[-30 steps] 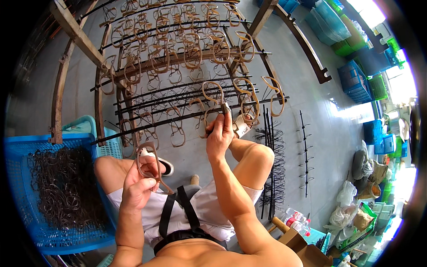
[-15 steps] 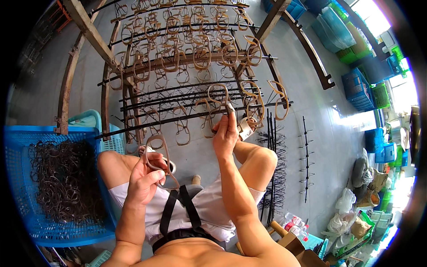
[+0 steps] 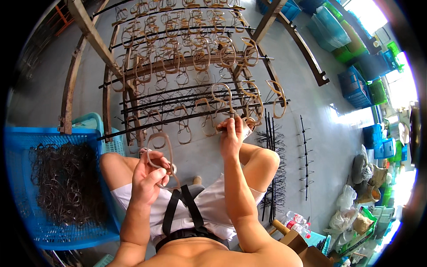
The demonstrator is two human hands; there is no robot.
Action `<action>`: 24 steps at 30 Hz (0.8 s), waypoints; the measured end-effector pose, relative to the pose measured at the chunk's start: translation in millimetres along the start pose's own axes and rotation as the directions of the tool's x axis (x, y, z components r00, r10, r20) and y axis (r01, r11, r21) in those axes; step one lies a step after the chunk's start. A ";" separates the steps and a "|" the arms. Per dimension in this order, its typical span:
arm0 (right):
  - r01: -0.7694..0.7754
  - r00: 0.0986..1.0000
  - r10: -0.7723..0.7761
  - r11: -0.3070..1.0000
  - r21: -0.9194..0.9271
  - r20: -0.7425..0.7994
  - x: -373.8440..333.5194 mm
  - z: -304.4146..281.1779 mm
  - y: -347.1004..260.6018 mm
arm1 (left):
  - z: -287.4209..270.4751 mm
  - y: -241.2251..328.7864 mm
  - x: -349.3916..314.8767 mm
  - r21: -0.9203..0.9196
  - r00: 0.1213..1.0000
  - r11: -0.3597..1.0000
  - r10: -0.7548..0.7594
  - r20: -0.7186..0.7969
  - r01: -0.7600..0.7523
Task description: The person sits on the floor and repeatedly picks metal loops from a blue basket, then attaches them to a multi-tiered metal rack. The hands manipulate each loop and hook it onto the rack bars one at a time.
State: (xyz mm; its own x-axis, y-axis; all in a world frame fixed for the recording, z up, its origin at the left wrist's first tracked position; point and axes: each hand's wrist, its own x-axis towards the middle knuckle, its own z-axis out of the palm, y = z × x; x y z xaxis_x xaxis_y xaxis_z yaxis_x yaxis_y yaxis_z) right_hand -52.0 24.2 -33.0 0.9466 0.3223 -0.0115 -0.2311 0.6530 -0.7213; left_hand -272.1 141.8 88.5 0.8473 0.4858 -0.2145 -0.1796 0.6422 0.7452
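My left hand (image 3: 147, 175) is closed on a brown glasses frame (image 3: 170, 151), held above my lap with its two rims one over the other. Farther right, my right hand (image 3: 231, 135) pinches the lower part of another glasses frame (image 3: 213, 89), at the nearest black rod (image 3: 171, 121). My fingers hide the spot where that frame meets the rod. Several more glasses frames hang along the same rod, among them one (image 3: 283, 104) at its right end and one (image 3: 184, 135) near its middle.
A rusty metal rack (image 3: 73, 84) carries more rods hung with frames. At my left stands a blue basket (image 3: 58, 242) full of dark, tangled loops. Black rods with wire prongs (image 3: 271, 178) lie on the floor at right. A cardboard box (image 3: 293, 242) and plastic bottles (image 3: 297, 224) are nearby.
My right hand has shifted slightly down and right along the hanging frame, its fingers now at the frame's lower part. The left hand keeps its frame, almost unmoved. The view has shifted a little.
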 end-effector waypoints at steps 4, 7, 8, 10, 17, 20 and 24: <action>-0.097 0.995 0.096 0.993 0.062 0.022 4.3 2.8 -3.2 | -1.2 -1.0 3.1 0.072 0.998 0.995 0.062 0.015 -0.063; -0.044 0.999 0.045 0.999 -0.032 0.015 8.8 5.1 -1.8 | 1.5 -3.9 4.5 0.083 0.999 0.995 0.049 0.015 -0.050; -0.042 0.999 0.042 0.992 -0.115 -0.004 8.6 5.4 -3.5 | 2.2 -4.5 4.9 0.087 0.999 0.995 0.041 0.016 -0.042; -0.044 0.999 0.034 0.959 -0.281 -0.041 8.1 4.1 -7.4 | 4.6 -5.7 5.7 0.107 0.999 0.994 0.034 0.019 -0.036; -0.006 1.000 0.019 0.866 -0.501 0.021 7.0 5.5 -19.2 | 7.2 -9.9 5.9 0.128 1.000 0.992 0.018 0.025 -0.021; -0.009 0.999 0.028 0.842 -0.539 0.026 6.3 10.4 -25.4 | 8.4 -11.3 5.3 0.137 1.000 0.991 -0.001 0.008 0.000; -0.016 0.998 0.047 0.821 -0.570 0.040 7.2 8.3 -30.3 | 8.0 -12.5 5.9 0.133 1.000 0.991 0.006 0.015 -0.008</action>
State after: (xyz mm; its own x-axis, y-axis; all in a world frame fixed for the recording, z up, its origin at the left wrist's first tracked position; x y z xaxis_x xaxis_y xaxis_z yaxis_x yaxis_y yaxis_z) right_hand -40.1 12.3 -5.4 0.9251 0.3794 -0.0177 -0.0765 0.1405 -0.9871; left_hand -260.8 131.9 83.0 0.8538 0.4806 -0.2000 -0.1188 0.5539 0.8241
